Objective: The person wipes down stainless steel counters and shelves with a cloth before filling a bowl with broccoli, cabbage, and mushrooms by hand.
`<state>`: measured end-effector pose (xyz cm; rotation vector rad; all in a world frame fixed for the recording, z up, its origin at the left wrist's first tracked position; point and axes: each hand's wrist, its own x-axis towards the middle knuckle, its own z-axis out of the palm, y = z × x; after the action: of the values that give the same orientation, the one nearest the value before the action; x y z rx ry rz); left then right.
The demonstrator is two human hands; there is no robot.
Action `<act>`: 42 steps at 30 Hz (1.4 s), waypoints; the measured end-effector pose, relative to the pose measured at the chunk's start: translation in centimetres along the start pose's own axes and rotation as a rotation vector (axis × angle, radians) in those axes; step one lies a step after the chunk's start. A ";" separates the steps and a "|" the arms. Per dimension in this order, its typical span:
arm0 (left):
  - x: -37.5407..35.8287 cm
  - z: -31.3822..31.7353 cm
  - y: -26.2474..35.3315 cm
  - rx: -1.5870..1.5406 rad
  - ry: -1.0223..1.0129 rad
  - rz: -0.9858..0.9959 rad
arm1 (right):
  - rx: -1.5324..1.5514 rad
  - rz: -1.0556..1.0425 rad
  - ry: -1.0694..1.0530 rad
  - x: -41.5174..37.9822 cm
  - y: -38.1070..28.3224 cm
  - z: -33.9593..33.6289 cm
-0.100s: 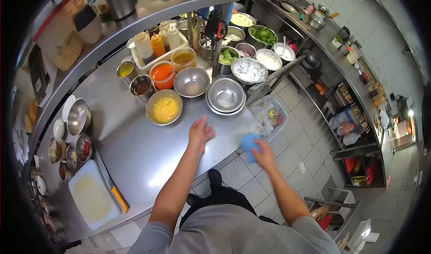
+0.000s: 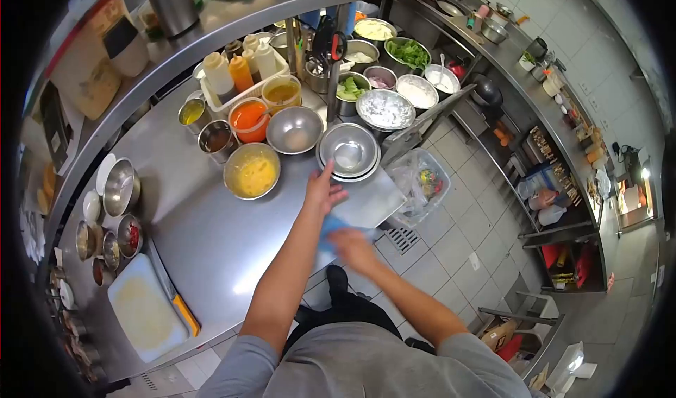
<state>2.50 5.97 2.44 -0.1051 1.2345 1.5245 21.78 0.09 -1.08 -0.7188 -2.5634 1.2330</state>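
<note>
My right hand [image 2: 354,249], smeared by motion, has hold of a blue cloth [image 2: 329,235] at the front edge of the steel worktop [image 2: 218,236]. My left hand [image 2: 325,192] hangs over the worktop with its fingers stretched apart and nothing in them. Its fingertips overlap the rim of the stacked steel bowls [image 2: 348,149] in this view. Left of that hand sits a bowl of beaten egg [image 2: 253,173], and behind it another steel bowl [image 2: 294,130] with a little in the bottom.
A knife [image 2: 172,289] lies along the cutting board [image 2: 148,306] at the front left. Tubs of orange sauce [image 2: 249,119] and squeeze bottles [image 2: 241,73] stand at the back. A clear plastic bin [image 2: 422,187] sits beyond the right edge, below several bowls of ingredients.
My right hand has swung left with the blue cloth, from beyond the worktop's edge to close by my left forearm. My left hand has shifted slightly right, toward the stacked bowls.
</note>
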 end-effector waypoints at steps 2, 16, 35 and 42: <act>2.0 1.9 0.1 0.138 0.032 0.124 | -0.228 -0.311 0.019 1.5 -2.9 5.9; -8.2 -9.6 1.8 0.206 0.158 0.067 | -0.586 -0.167 0.204 12.4 5.4 -5.0; -6.3 -7.2 -1.6 0.079 0.150 0.082 | -0.526 0.184 0.456 7.1 9.9 -10.3; 0.2 -1.7 -0.2 0.087 0.064 0.122 | 0.264 0.516 0.811 2.4 19.6 -15.0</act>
<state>1.63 4.84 1.41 -0.0222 1.3777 1.5804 32.03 21.85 -6.92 -1.4940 -1.5747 1.0535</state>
